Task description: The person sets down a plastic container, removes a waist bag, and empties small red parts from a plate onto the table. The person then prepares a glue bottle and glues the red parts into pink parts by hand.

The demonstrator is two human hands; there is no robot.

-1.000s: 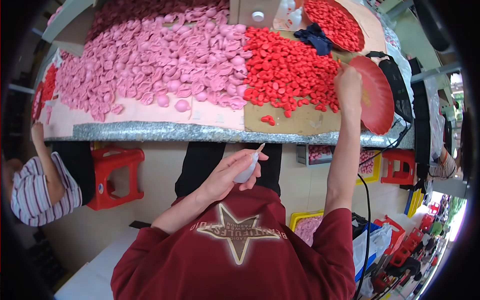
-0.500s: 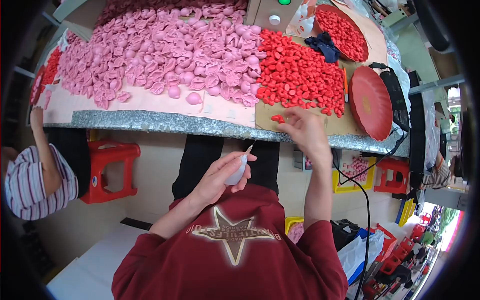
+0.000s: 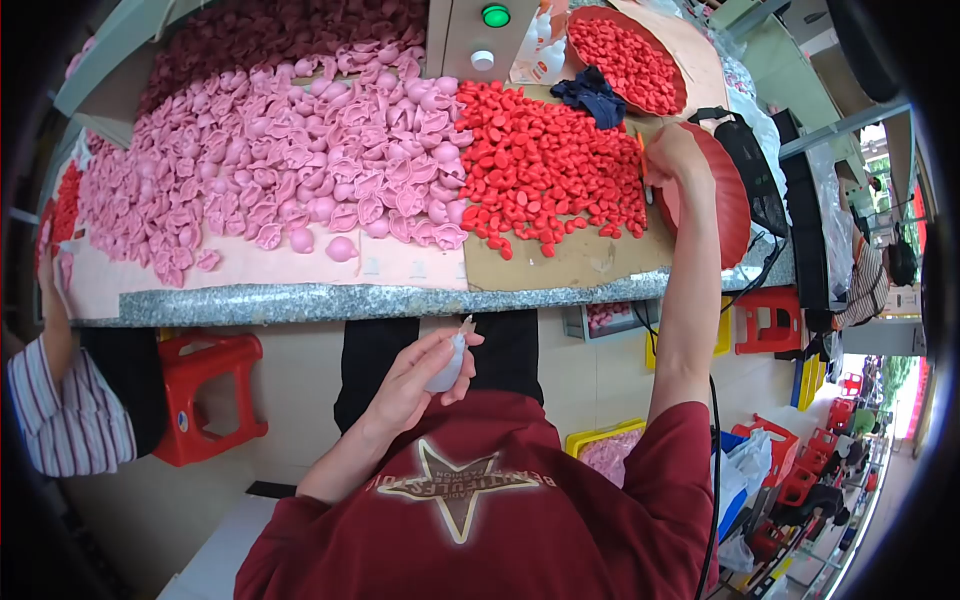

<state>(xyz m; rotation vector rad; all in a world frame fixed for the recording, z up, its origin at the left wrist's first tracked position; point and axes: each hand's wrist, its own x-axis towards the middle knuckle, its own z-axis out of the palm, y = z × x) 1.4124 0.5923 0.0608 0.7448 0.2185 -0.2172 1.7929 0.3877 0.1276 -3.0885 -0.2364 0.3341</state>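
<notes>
A workbench (image 3: 300,303) with a speckled grey edge is spanning the upper half of the frame. Pale flooring (image 3: 300,370) is showing below it. One red plastic stool (image 3: 235,353) is standing at left; a second red stool (image 3: 770,300) is standing at right. Further red seats (image 3: 797,484) are occupying the lower right. A pale surface (image 3: 235,545) is extending across the lower left. Bright light is showing at the right edge, beside greenery (image 3: 894,385).

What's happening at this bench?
The person's left hand holds a small whitish bottle, its pointed tip up, near their lap. Their right hand is over the edge of a red scalloped dish; whether it grips anything is unclear. Loose pink pieces and red pieces lie spread side by side.
</notes>
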